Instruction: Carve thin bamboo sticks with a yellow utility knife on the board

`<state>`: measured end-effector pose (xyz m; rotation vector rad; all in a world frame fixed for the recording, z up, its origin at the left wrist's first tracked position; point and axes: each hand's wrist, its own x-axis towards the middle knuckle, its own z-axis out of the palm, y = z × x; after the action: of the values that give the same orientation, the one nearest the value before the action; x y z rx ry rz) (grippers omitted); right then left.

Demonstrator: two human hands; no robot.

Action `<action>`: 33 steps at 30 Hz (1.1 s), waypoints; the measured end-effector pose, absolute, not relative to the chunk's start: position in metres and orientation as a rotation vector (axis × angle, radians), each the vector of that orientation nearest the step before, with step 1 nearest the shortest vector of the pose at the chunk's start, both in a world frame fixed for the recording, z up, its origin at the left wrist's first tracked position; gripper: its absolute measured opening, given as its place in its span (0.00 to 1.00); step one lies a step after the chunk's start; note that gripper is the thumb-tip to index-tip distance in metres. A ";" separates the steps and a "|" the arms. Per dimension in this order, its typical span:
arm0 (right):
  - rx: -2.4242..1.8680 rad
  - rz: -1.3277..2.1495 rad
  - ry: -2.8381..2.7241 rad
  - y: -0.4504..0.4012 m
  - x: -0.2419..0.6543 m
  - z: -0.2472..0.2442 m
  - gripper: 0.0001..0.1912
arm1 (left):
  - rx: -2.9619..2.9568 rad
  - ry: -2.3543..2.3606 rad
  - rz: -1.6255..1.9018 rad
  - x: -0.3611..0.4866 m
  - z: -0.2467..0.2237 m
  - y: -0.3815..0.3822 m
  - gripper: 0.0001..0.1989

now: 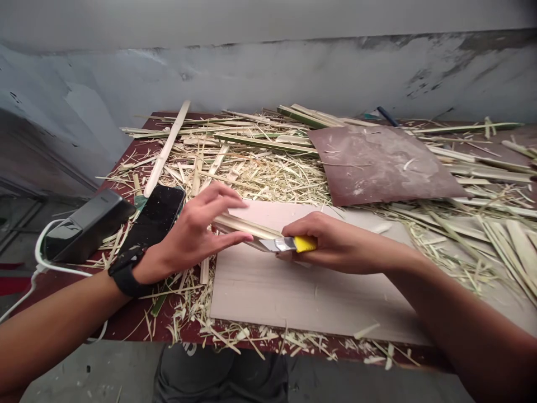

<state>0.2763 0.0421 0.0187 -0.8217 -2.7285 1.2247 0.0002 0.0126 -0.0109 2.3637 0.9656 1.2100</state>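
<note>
My right hand point(314, 238) is closed around a yellow utility knife point(305, 243). The knife's metal blade lies along the lower side of a pale bamboo strip point(251, 226), and the strip's near end meets my right fingers. Around the strip's other end is my left hand point(205, 221), with its fingers raised and spread above the strip and its thumb stretched out along the underside. Whether my left palm touches the strip is hidden. Both hands are over a pale wooden board point(293, 296) on the dark red table.
Shavings point(289, 176) and bamboo strips point(268, 144) cover much of the table. A brown sheet point(381, 162) lies at the back right. To the left are a black phone point(161, 210), a dark box-shaped device point(86, 224) and a white cable point(38, 252). A wall stands behind.
</note>
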 end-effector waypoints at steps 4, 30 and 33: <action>-0.917 1.274 -2.590 0.044 0.279 0.019 0.15 | 1.646 1.072 1.085 0.003 -0.010 0.016 0.32; -0.680 1.021 -2.727 0.037 0.271 0.015 0.07 | 1.436 0.866 0.980 0.001 -0.021 0.022 0.19; -0.721 0.972 -2.747 0.039 0.272 0.013 0.05 | 1.453 0.874 0.918 0.002 -0.020 0.021 0.20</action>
<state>0.2721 0.0386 0.0130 -0.7207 -2.7473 0.9725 0.0015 0.0213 -0.0195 1.4526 0.8739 0.9182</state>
